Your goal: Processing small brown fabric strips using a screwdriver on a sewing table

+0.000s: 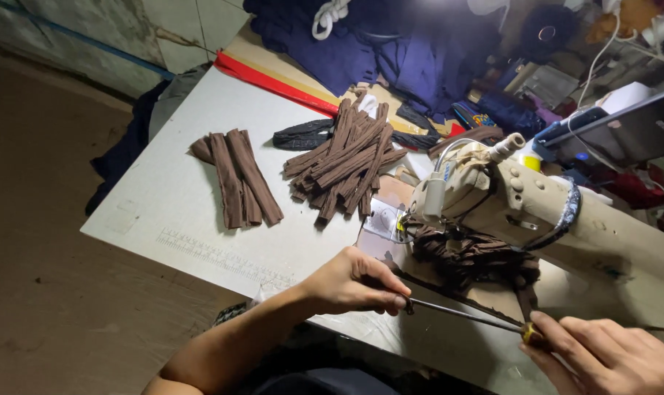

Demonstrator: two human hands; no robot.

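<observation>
Left hand (354, 281): closing its fingertips on the left end of a thin metal rod (460, 314).
Right hand (606, 358): pinching the right end.
Rod: lying near the sewing machine (537, 212), at the table's near edge; likely light, stiff, slippery; best gripped at both ends.
Brown strips (343, 157): piling far left, probably soft.

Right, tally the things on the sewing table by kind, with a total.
Piles of brown fabric strips: 2
Sewing machine: 1
Thin metal rod between left hand and right hand: 1
Total: 4

Left hand (354, 281) pinching, right hand (610, 358) gripping (fingers curled)
</observation>
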